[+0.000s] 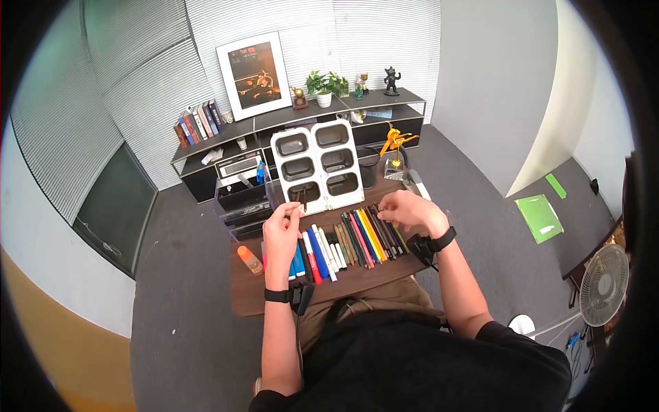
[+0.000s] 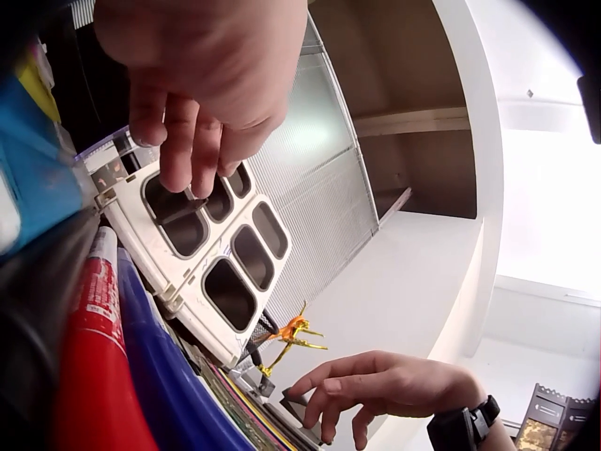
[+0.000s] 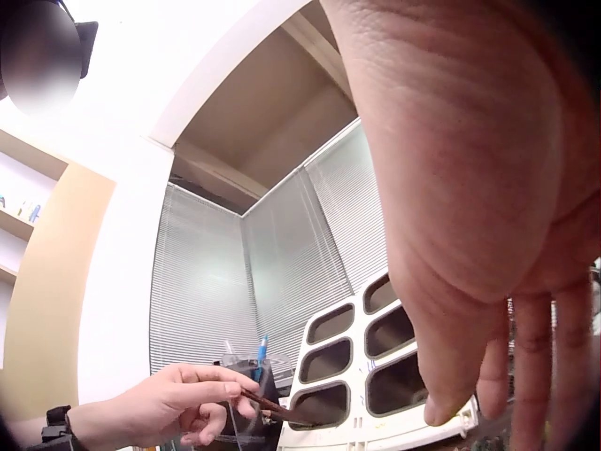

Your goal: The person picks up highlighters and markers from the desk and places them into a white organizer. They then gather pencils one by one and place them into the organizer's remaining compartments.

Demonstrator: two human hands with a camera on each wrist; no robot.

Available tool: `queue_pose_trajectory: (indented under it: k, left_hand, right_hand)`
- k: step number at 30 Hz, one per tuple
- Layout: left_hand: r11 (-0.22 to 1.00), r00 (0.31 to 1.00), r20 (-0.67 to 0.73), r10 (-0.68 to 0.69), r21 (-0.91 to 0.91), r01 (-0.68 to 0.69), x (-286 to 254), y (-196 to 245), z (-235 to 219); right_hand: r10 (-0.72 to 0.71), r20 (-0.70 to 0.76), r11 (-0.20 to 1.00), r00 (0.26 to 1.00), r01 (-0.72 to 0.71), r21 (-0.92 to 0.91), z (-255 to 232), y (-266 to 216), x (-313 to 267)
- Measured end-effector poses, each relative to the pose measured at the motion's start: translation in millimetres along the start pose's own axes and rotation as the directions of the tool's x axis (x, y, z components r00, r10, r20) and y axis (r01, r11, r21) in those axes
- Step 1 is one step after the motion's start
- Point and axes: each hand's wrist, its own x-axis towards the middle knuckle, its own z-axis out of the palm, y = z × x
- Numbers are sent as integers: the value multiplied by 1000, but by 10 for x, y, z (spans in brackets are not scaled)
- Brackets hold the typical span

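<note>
My left hand (image 1: 280, 233) pinches a slender dark brown stick (image 3: 270, 405) between thumb and fingertips; its exact kind I cannot tell. The stick points at the near left compartment of a white holder (image 1: 317, 168) that leans upright with six dark-lined compartments in two columns. Over the right end of a row of colored pencils (image 1: 367, 237) hovers my right hand (image 1: 410, 211), its fingers loosely bent and holding nothing. Left of the pencils lie several thick markers, among them a red marker (image 1: 313, 259) and a blue marker (image 1: 318, 254).
An orange-capped bottle (image 1: 250, 259) lies at the left of the brown table (image 1: 247, 300). Behind it stands a clear organizer (image 1: 240, 206) with pens. A black mesh bin (image 1: 369, 168) and a golden figurine (image 1: 394, 147) are right of the holder.
</note>
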Motion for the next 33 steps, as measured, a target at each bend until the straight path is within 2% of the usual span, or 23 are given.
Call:
queue_pose_trajectory:
  k: [5,7,9,10,11,13,17,20,22,24,25,26,27,28,30,33]
  left_hand:
    - [993,991,-103,88,-71,-95,-17,46,15]
    - [967,965,-172,197,-131,-221,-44,70,13]
    - [957,950,-216,226,-132,-257,-90,131,-13]
    - [946,933,-251,257,-130,-295,-106,145,-18]
    - [946,932,-257,255,-131,-295,-116,137,-16]
    - [913,880,-365,305,-149,-379,-127,121,-10]
    - [889,864,-397,308,-204,-411,-139,126,-13]
    - [859,879,-348,325,-279,-429,-131,113,-20]
    - [833,950,-179,255,-458,-310,-139,133,-63]
    - [816,956,-145,254,-499,-293,-111,125,-69]
    - [815,963,-60,262,-521,-254,-91,95,-80]
    - [814,962,25,271,-540,-215,-76,96,-89]
    - [807,958,76,276,-559,-189,-72,96,-94]
    - [808,958,78,275,-559,-187,-69,97,-101]
    - [780,929,236,285,-620,-82,-61,101,-103]
    - [811,910,339,238,-585,6,-68,159,-92]
  right_hand:
    - [-7,-10,1000,1000,7,-19,10,-119,-63]
    - [-13,-16,999,1000,13,-29,17,-179,-78]
    - [-196,-27,977,980,193,-86,28,-207,-71]
    - [-198,-24,976,980,196,-91,46,-238,-75]
    - [-287,-58,957,956,285,-47,79,-285,-87]
    - [-427,-97,902,899,431,28,152,-331,-86]
    - [-505,-81,861,860,508,30,204,-561,-185]
    - [-538,-119,838,834,544,27,291,-680,-260]
    - [-567,-133,821,813,570,-21,369,-740,-277]
    - [-534,-143,833,833,547,80,422,-829,-321]
    - [-548,-146,816,824,564,123,431,-866,-335]
    - [-547,-147,817,824,564,124,455,-863,-327]
    - [-574,-198,796,795,598,91,491,-845,-310]
    - [-599,-247,776,762,628,57,521,-829,-289]
    - [-600,-298,763,742,643,65,562,-807,-245]
    - [-587,-398,743,705,664,81,597,-786,-176]
